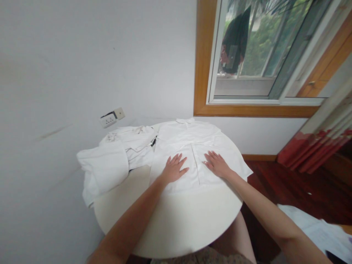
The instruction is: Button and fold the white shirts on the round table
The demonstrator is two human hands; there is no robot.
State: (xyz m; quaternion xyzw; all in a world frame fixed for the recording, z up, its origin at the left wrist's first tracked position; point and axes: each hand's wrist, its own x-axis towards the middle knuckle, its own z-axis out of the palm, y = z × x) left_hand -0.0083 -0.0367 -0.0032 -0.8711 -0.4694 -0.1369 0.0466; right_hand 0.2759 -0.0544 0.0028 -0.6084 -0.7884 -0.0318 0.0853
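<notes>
A white shirt (pixel 192 143) lies spread flat on a round white table (pixel 176 227), its collar at the far edge by the wall. My left hand (pixel 173 169) rests palm down on the shirt's left half, fingers stretched out. Palm down on the right half lies my right hand (pixel 217 164), its fingers also extended. Both hands sit either side of the shirt's centre line and hold nothing.
A pile of crumpled white garments (pixel 118 157) lies on the table's left side, drooping over the edge. A wall socket (pixel 111 118) sits behind it. A wood-framed window (pixel 264 58) is at the back right, a red-edged curtain (pixel 319 146) beside it, and white cloth (pixel 319 231) at lower right.
</notes>
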